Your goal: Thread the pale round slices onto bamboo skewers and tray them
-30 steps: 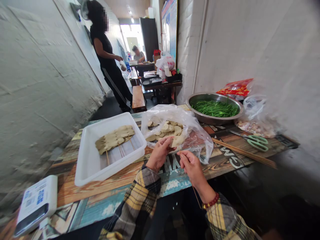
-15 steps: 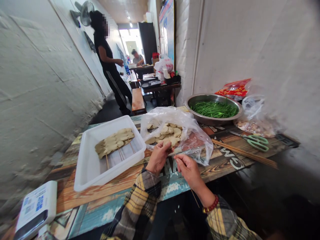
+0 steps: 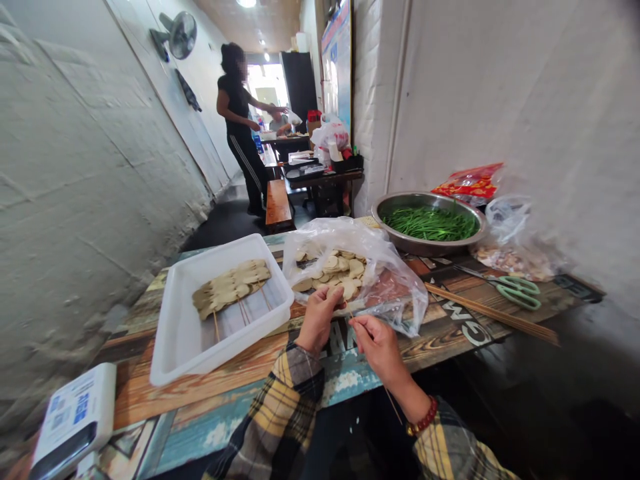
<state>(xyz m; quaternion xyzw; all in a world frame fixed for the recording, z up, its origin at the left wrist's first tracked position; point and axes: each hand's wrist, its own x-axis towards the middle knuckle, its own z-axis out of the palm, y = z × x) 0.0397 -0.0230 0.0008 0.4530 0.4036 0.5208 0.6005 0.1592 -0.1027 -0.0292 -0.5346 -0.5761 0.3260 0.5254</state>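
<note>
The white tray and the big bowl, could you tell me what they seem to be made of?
The white tray looks like smooth moulded plastic, opaque with a rounded rim. The bowl looks like stainless steel: grey, with a shiny rim.

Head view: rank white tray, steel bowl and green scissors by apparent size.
1. white tray, largest.
2. steel bowl, smaller here, but it sits farther from the camera, so the true ranking is unsure.
3. green scissors, smallest.

Steel bowl (image 3: 425,245) of greens (image 3: 430,223), green-handled scissors (image 3: 520,292) — red packet (image 3: 470,183) behind, wall fan (image 3: 180,33)
</note>
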